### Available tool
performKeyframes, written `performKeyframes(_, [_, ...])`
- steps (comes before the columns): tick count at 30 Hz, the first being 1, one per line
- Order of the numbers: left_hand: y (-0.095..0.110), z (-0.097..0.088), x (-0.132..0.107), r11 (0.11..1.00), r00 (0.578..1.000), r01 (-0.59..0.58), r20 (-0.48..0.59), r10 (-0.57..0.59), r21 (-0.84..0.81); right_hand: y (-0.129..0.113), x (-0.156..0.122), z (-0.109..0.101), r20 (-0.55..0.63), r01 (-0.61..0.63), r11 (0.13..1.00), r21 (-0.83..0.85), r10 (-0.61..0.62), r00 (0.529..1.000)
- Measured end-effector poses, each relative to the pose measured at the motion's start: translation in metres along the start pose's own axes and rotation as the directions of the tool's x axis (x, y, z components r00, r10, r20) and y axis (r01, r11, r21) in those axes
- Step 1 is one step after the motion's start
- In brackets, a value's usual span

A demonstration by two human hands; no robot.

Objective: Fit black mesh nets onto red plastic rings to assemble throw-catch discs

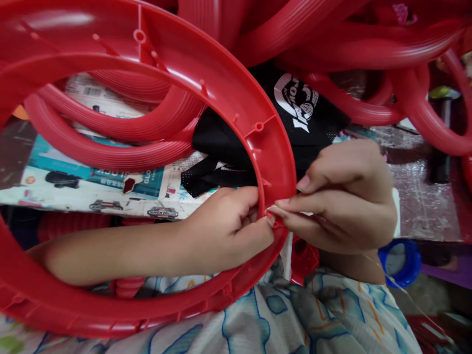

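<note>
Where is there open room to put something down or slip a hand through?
Bare: the printed sheet inside the big red ring, left of the black cloth; the shiny wrap right of the right hand, above the blue lid. Crowded: piled rings on top, and the rim by the left hand.

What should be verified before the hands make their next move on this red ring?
1. Left hand reaches through the red ring and grips its inner rim: ok.
2. Right hand pinches the same spot from outside: ok.
3. Fingertips of both hands meet at the rim: ok.
4. Any small piece between the fingertips: cannot tell, too small.
5. Black mesh cloth apart from the pinch spot: ok, it lies behind the ring.
6. Thin thread below the right hand, free of the blue lid: cannot tell, too faint.
</note>
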State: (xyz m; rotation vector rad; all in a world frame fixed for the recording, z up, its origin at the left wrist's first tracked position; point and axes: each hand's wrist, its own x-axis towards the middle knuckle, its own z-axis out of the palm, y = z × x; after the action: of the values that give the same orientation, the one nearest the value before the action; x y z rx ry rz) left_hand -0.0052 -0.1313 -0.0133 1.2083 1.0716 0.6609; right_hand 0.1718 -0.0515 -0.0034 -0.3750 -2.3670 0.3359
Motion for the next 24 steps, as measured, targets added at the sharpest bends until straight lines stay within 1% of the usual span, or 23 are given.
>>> performKeyframes(3, [-0.002, 0.002, 0.0, 0.998, 0.999, -0.024, -0.03, 0.023, -0.05, 0.002, 0.0, 0.003, -0.068, 0.069, 0.997, 0.024, -0.067, 0.995])
performKeyframes(5, [-0.003, 0.003, 0.0, 0.997, 0.998, -0.03, -0.062, 0.025, -0.077, 0.001, 0.002, 0.004, -0.068, 0.069, 0.997, 0.036, -0.066, 0.995])
performKeyframes(8, [-0.004, 0.004, -0.001, 0.996, 0.997, -0.028, -0.079, 0.021, -0.081, -0.004, 0.005, 0.002, 0.023, 0.004, 0.999, 0.044, -0.005, 1.0])
performKeyframes(12, [-0.004, 0.004, -0.001, 0.998, 0.995, 0.009, -0.096, -0.016, -0.067, -0.011, 0.004, -0.001, 0.046, -0.146, 0.989, -0.01, 0.146, 0.988])
performKeyframes(14, [-0.003, 0.005, 0.001, 0.998, 0.993, 0.031, -0.109, -0.038, -0.059, -0.011, 0.002, -0.001, 0.067, -0.207, 0.978, 0.001, 0.206, 0.976])
performKeyframes(19, [0.0, 0.004, 0.003, 0.997, 0.995, 0.068, -0.067, -0.07, -0.035, -0.009, 0.001, -0.003, 0.133, -0.268, 0.96, 0.082, 0.256, 0.957])
performKeyframes(21, [0.001, 0.004, 0.002, 0.997, 0.996, 0.072, -0.053, -0.072, -0.004, -0.008, 0.005, -0.006, 0.192, -0.306, 0.948, 0.09, 0.285, 0.939])
performKeyframes(22, [0.002, 0.004, 0.002, 0.997, 0.996, 0.071, -0.049, -0.07, 0.013, -0.008, 0.007, -0.007, 0.227, -0.308, 0.946, 0.095, 0.281, 0.933])
performKeyframes(24, [0.002, 0.004, 0.001, 0.997, 0.997, 0.069, -0.043, -0.067, 0.04, -0.006, 0.011, -0.01, 0.291, -0.272, 0.957, 0.097, 0.235, 0.928])
